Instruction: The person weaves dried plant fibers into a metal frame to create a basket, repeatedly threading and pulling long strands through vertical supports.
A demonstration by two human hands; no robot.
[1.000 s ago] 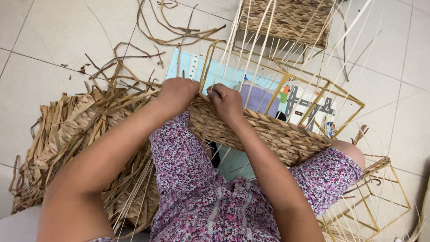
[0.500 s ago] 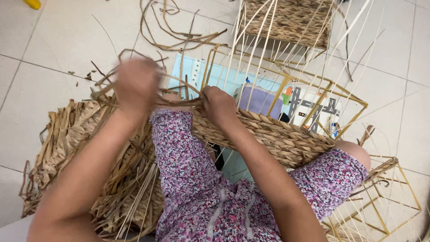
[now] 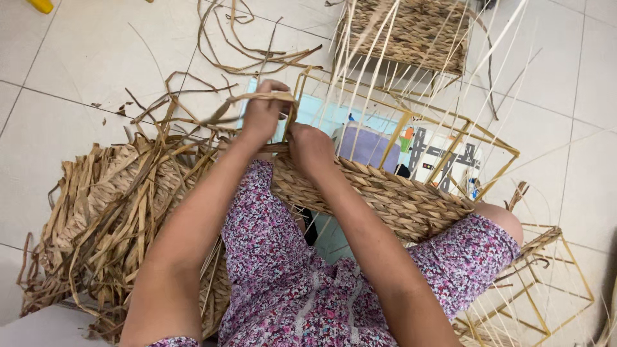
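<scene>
While our left hand [image 3: 262,115] pinches a flat tan straw strand [image 3: 222,110] between thumb and fingers, we lift it just above the top edge of the woven tan straw basket panel [image 3: 385,199] that lies across our lap. That strand runs out to our left and slightly downward, its long axis nearly level across the view, so the free end lies well away from the body on the left side. Our right hand [image 3: 312,146] sits just beside and a little nearer to us, fingers curled down and pressed onto the braided rim of the panel, holding it where the strand leaves the weave. We judge the left hand to be the working one, since it alone grips the loose end; the right one only steadies. Both forearms reach forward from the body, the left one stretched longer and angled inward, the right one bent and lower.

Beyond the hands, the thin gold-coloured metal wire frame [image 3: 411,122] stands around the far edge of the panel, with pale upright straw stakes rising through it. A pale blue printed sheet [image 3: 321,115] lies on the floor under that frame. To our left spreads a loose heap of dry tan straw strips [image 3: 109,218]. Farther off, at the top, stands a finished woven straw basket [image 3: 411,32] on the white tiled floor [image 3: 96,58].
</scene>
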